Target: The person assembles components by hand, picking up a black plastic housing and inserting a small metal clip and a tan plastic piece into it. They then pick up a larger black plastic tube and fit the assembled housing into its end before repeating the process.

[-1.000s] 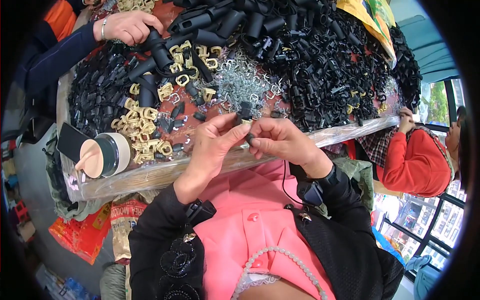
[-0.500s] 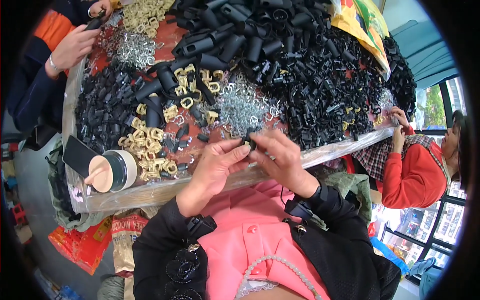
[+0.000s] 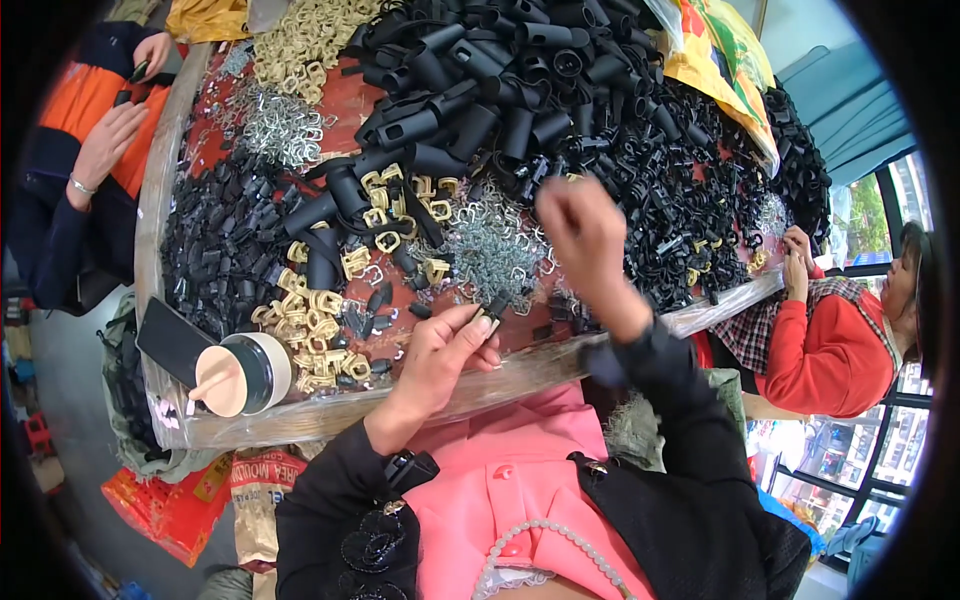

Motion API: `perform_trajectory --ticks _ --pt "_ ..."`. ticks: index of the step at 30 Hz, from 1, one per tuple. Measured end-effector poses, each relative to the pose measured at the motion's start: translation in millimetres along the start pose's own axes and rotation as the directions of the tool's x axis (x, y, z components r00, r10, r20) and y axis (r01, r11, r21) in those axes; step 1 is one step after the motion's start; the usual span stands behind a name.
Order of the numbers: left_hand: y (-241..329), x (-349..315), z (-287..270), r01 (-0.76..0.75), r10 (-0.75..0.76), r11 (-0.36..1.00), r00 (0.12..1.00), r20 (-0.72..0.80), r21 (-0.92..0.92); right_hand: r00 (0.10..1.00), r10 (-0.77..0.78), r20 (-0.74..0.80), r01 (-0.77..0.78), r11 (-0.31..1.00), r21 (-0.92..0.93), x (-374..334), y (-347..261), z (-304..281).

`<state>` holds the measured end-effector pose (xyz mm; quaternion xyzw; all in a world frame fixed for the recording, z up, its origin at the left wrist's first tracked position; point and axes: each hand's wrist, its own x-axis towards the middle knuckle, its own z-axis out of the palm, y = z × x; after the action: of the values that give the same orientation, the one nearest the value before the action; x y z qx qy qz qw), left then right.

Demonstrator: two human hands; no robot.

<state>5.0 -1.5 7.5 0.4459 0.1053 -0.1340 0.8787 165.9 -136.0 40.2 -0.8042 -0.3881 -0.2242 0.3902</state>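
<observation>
Left hand [image 3: 437,355]: thumb and fingers closed on a small black part [image 3: 494,305], gripped at the fingertips above the near edge of the work table [image 3: 480,402]; a paler bit shows beside the part, too small to identify. Right hand [image 3: 587,235]: well apart from the left, raised over the table, fingers curled inward and blurred; cannot tell whether anything is held. Just beyond the held part lies a heap of silvery metal clips [image 3: 492,252]. To the right hand's right, a broad spread of small black fittings [image 3: 650,195]; farther back, a pile of black tubes [image 3: 425,70]. To the left of the metal clips, a cluster of cream-coloured rings [image 3: 315,330], with dark small pieces [image 3: 215,225] heaped farther left. At the table's near left corner, a flat black rectangular object [image 3: 176,340] sits beside a round jar [image 3: 262,372] bearing a pale disc and handle. Far right corner area: yellow-and-green bag [image 3: 725,80] beside the fittings. Left side: a co-worker's braceleted hand [image 3: 105,145], off the table. Right side: a person in red sleeves [image 3: 830,350], both hands together at the table edge.
</observation>
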Motion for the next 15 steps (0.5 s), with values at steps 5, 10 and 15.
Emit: perform_trajectory --ticks 5,10,15 --pt "-2 6 7 -0.015 0.021 0.998 0.995 -0.093 0.063 0.963 0.243 0.12 -0.17 0.886 -0.431 54 60 47" --pt "-1 6 6 -0.099 0.092 0.994 0.989 -0.116 -0.05 0.905 0.362 0.224 -0.253 0.88 -0.402 54 55 47" --pt "8 1 3 -0.134 0.113 0.983 0.98 -0.162 -0.125 0.97 0.155 0.185 -0.141 0.986 -0.086 27 41 31"
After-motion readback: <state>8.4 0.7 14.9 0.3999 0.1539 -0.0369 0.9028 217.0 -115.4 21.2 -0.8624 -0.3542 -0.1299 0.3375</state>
